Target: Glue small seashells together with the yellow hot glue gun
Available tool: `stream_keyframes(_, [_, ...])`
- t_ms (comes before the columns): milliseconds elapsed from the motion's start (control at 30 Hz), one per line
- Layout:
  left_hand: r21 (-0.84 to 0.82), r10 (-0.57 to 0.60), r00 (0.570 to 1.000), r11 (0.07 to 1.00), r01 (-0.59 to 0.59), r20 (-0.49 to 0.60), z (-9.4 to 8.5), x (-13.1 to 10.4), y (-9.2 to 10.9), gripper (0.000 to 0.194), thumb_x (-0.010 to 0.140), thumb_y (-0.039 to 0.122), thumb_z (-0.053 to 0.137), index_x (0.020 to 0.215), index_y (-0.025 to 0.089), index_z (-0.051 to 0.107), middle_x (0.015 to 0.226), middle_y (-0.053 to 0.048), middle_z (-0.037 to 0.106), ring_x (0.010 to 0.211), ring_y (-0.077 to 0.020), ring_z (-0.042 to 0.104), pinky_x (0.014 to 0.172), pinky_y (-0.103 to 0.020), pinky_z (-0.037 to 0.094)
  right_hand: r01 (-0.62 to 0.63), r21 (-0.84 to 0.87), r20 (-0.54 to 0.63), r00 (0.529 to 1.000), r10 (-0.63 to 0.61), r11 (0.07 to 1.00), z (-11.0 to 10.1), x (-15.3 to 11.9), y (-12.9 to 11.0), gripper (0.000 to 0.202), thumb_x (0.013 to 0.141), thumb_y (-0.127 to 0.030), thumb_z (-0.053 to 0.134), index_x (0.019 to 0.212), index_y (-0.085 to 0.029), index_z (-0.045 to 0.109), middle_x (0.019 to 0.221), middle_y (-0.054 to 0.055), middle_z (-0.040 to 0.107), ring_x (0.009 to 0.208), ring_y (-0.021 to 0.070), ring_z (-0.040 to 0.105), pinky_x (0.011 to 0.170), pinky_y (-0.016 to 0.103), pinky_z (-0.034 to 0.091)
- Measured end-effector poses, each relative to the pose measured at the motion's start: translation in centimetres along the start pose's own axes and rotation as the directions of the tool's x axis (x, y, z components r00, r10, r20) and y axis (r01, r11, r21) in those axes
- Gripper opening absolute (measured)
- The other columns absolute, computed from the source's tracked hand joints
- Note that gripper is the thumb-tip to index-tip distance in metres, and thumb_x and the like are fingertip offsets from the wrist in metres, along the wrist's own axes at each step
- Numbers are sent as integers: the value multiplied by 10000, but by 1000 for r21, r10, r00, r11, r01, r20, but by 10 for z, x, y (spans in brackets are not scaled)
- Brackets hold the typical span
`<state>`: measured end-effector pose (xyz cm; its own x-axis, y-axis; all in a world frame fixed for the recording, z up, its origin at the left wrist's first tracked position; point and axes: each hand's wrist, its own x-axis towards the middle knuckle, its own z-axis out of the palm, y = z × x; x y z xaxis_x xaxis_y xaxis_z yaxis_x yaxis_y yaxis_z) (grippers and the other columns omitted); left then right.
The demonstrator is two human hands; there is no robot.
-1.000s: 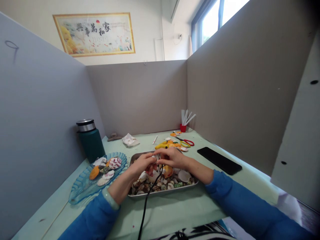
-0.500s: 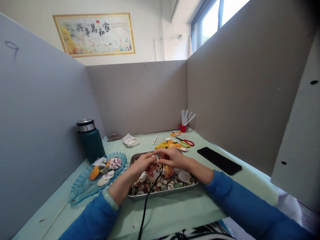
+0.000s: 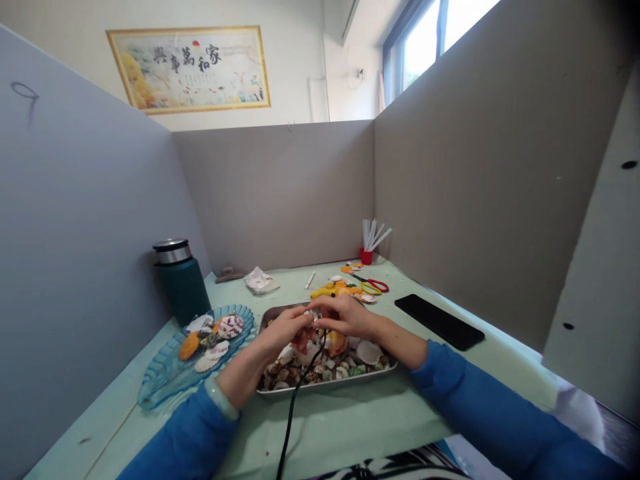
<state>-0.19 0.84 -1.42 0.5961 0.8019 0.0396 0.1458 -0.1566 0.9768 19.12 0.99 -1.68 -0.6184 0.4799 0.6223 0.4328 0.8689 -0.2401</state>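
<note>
A dark-green flask point(image 3: 183, 290) with a steel neck stands upright near the worktop's point(image 3: 360, 417) far left corner. A black phone point(image 3: 439, 321) lies near the right edge. Beyond the grey back partition point(image 3: 275, 193), a gold-bordered picture point(image 3: 190, 69) hangs on the wall point(image 3: 295, 60).

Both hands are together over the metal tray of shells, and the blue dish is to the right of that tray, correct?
Not quite: the blue dish is to the left of the metal tray, as the head view shows. The left hand and right hand are indeed together over the tray of shells.
</note>
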Motion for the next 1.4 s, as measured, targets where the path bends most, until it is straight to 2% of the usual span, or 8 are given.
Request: stream_keyframes(1400, [-21, -11, 1000, 1000, 11, -5, 1, 1, -1, 234, 770, 352, 523, 831, 127, 542, 617, 1, 551, 382, -62, 465, 411, -193, 378, 0, -6, 2, 1000, 0, 1000, 0, 0, -1, 332, 852, -370, 547, 1103, -153, 566, 604, -25, 574, 520, 88, 497, 528, 184, 356])
